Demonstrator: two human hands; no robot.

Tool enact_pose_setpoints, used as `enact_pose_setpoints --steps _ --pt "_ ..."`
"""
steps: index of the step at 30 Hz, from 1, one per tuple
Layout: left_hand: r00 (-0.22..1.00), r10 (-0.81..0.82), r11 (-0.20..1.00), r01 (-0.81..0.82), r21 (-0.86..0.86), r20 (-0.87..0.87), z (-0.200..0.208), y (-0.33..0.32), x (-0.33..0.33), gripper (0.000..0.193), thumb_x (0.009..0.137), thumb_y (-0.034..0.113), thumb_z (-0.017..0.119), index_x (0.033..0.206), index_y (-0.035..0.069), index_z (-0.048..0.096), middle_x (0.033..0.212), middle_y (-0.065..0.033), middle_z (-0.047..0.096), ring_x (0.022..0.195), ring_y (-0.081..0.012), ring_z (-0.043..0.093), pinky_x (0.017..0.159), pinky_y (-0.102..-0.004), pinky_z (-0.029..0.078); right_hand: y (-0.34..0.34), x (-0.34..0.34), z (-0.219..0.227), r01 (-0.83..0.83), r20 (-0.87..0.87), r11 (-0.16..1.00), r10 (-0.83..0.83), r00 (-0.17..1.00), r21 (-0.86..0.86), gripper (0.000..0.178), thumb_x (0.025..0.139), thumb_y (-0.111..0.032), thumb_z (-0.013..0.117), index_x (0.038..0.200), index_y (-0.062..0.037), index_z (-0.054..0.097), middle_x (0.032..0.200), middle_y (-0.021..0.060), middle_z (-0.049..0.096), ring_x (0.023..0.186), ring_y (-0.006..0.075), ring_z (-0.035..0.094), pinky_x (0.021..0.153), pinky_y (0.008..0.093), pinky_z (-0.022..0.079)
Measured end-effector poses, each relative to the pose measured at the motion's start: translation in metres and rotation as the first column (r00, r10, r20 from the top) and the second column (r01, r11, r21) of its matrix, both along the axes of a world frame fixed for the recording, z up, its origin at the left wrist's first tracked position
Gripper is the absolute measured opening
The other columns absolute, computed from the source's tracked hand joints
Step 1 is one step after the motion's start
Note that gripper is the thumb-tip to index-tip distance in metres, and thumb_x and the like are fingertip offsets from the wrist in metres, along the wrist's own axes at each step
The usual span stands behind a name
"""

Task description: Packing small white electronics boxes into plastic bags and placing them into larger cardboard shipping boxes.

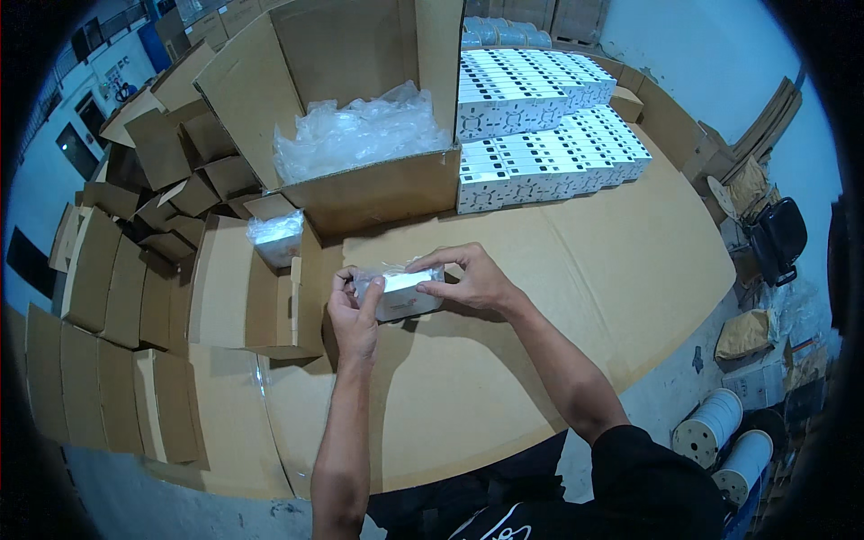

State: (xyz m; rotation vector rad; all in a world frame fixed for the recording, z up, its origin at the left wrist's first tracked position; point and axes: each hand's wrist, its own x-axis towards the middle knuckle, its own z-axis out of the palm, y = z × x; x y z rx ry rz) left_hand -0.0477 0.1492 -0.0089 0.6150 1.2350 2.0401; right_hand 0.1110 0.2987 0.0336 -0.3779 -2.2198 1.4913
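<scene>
Between my two hands is a small white box (409,300) with clear plastic wrap around it, just above the cardboard-covered table (504,369). My left hand (355,310) grips its left end, thumb on the front. My right hand (468,277) has its thumb on the front and its fingers over the top at the right end. Left of my hands stands an open brown carton (308,306). A plastic-wrapped white box (277,238) sits in its far end. Beyond is a large open cardboard box (387,193) holding crumpled clear plastic bags (369,130).
Stacked white boxes (540,135) stand at the far right of the table. Many open brown cartons (117,288) crowd the left side. Cable spools (711,423) and a black chair (778,229) are on the floor to the right.
</scene>
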Motion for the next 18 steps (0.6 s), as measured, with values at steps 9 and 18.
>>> enact_pose_setpoints --steps 9,18 --pt "0.18 0.346 0.912 -0.296 0.285 -0.921 0.034 -0.013 0.003 0.036 0.087 -0.001 0.071 0.119 0.007 0.06 0.11 -0.0073 0.07 0.113 -0.0298 0.059 0.101 -0.0433 0.043 0.002 0.004 0.005 -0.031 0.007 0.999 0.031 0.999 0.029 0.031 0.083 -0.011 0.08 0.113 -0.0055 0.077 0.11 0.0114 0.076 0.105 0.0219 0.07 0.096 0.0348 0.053" --pt "0.231 0.092 0.964 -0.266 0.029 -0.969 0.038 -0.023 0.001 0.027 0.083 -0.003 0.076 0.107 0.01 0.073 0.11 -0.0059 0.073 0.117 -0.0322 0.058 0.101 -0.0446 0.047 0.002 0.002 0.004 -0.041 -0.015 0.999 0.041 0.999 0.035 0.03 0.082 -0.01 0.081 0.111 -0.0052 0.078 0.109 0.011 0.076 0.103 0.0212 0.07 0.094 0.0346 0.053"
